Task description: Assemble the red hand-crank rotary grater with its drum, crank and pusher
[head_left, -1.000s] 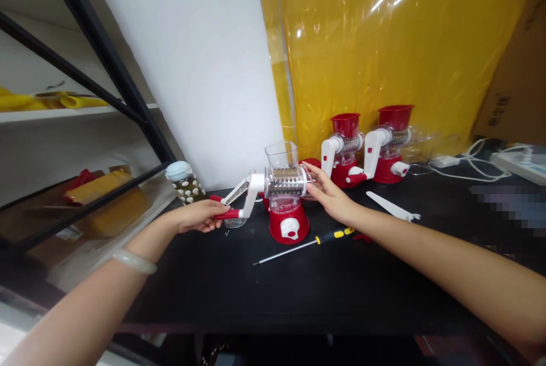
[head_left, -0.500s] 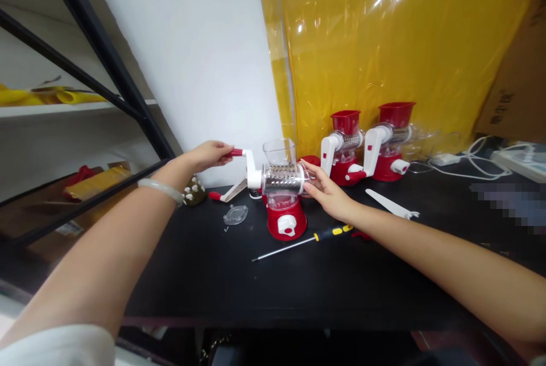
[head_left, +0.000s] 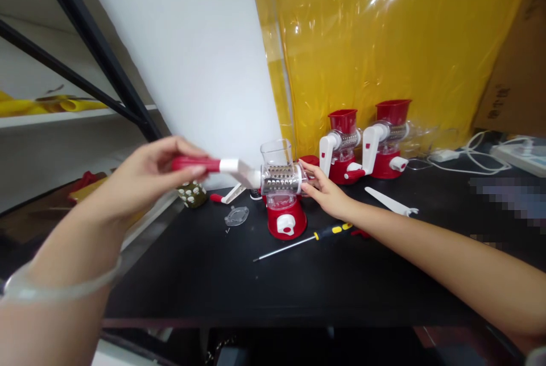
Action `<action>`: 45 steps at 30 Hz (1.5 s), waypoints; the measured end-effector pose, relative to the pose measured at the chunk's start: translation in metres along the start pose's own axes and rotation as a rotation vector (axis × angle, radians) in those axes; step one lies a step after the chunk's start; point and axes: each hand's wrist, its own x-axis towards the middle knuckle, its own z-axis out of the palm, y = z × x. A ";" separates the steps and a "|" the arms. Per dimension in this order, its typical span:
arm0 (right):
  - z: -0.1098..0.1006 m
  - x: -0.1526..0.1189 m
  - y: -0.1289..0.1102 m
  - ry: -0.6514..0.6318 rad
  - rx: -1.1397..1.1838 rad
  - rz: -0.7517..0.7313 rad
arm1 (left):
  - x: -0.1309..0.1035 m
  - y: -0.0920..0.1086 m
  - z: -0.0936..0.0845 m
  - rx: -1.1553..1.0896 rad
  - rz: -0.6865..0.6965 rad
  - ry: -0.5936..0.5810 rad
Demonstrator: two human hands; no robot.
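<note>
A rotary grater with a clear hopper, a metal drum and a red base (head_left: 287, 219) stands upright on the black table. My left hand (head_left: 156, 175) is closed round the red handle (head_left: 196, 164) of its white crank, left of the drum. The crank points toward the camera. My right hand (head_left: 321, 186) holds the right end of the drum housing (head_left: 281, 179), thumb and fingers round its rim. Just in front of the base lies a screwdriver (head_left: 290, 248) with a black and yellow grip. A clear plastic disc (head_left: 236, 216) lies left of the base.
Two more red and white graters (head_left: 343, 149) (head_left: 390, 141) stand at the back right. A white flat tool (head_left: 389, 201) lies in front of them. Behind the disc is another crank (head_left: 230, 194). White cables (head_left: 478, 164) lie far right; a black-framed shelf (head_left: 85, 41) is at left.
My left hand has swung the crank handle toward the camera and to the left. My right hand keeps its hold on the drum housing.
</note>
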 end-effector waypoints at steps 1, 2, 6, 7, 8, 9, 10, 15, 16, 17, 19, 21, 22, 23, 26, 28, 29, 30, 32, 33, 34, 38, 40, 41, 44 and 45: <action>0.000 0.000 0.000 0.000 0.001 0.000 | -0.019 -0.003 0.000 0.016 -0.001 -0.056; 0.000 0.000 -0.001 0.000 0.000 0.000 | -0.037 -0.009 0.002 0.023 -0.021 -0.139; 0.000 0.000 -0.001 -0.004 0.001 0.002 | -0.079 -0.052 0.030 0.024 -0.217 -0.371; 0.000 0.000 -0.001 -0.006 0.003 0.003 | -0.081 -0.066 0.039 -0.010 -0.273 -0.378; 0.000 0.000 -0.001 -0.008 0.004 0.005 | -0.079 -0.080 0.047 -0.051 -0.339 -0.375; 0.000 0.000 -0.001 -0.010 0.004 0.008 | -0.075 -0.094 0.054 -0.093 -0.403 -0.350; 0.000 0.000 -0.001 -0.010 0.003 0.011 | -0.068 -0.106 0.059 -0.130 -0.454 -0.313; -0.001 -0.001 0.000 0.000 -0.019 0.003 | -0.010 -0.140 0.055 -0.200 -0.506 -0.256; -0.001 -0.001 0.001 0.001 -0.023 -0.001 | 0.003 -0.142 0.052 -0.194 -0.491 -0.245; -0.002 -0.001 0.001 -0.001 -0.025 -0.004 | 0.015 -0.144 0.049 -0.186 -0.476 -0.236; -0.003 -0.001 0.001 -0.006 -0.023 -0.003 | 0.036 -0.146 0.045 -0.176 -0.454 -0.206; -0.003 -0.001 0.002 -0.014 -0.019 0.001 | 0.053 -0.147 0.044 -0.185 -0.441 -0.169; -0.003 -0.001 0.002 -0.018 -0.017 0.002 | 0.060 -0.148 0.043 -0.195 -0.436 -0.149; -0.003 -0.001 0.002 -0.020 -0.015 0.003 | 0.067 -0.148 0.042 -0.207 -0.429 -0.129; -0.003 0.000 0.001 -0.016 -0.018 0.010 | 0.084 -0.145 0.039 -0.261 -0.393 -0.063; -0.002 -0.001 0.000 -0.016 -0.019 0.012 | 0.096 -0.139 0.037 -0.302 -0.356 -0.006; -0.001 -0.001 0.000 -0.018 -0.018 0.012 | 0.103 -0.134 0.036 -0.326 -0.333 0.025; -0.001 -0.001 0.000 -0.019 -0.016 0.012 | 0.109 -0.128 0.035 -0.356 -0.305 0.059; -0.001 -0.001 0.000 -0.023 -0.016 0.015 | 0.118 -0.110 0.034 -0.427 -0.229 0.120; -0.001 -0.001 0.000 -0.024 -0.017 0.018 | 0.119 -0.099 0.033 -0.462 -0.179 0.148; -0.001 -0.001 0.000 -0.025 -0.018 0.020 | 0.118 -0.087 0.033 -0.486 -0.123 0.168; -0.002 0.000 0.001 -0.029 -0.003 0.020 | 0.081 -0.044 0.029 -0.495 0.101 0.235; -0.002 0.000 0.001 -0.031 0.000 0.022 | 0.049 -0.033 0.025 -0.478 0.136 0.244; -0.002 0.000 0.001 -0.034 -0.001 0.024 | 0.033 -0.031 0.023 -0.474 0.152 0.236; -0.002 0.000 -0.001 -0.044 -0.004 0.024 | -0.011 -0.037 0.015 -0.459 0.142 0.132; -0.001 0.000 -0.001 -0.045 -0.005 0.021 | -0.023 -0.041 0.012 -0.413 0.126 0.070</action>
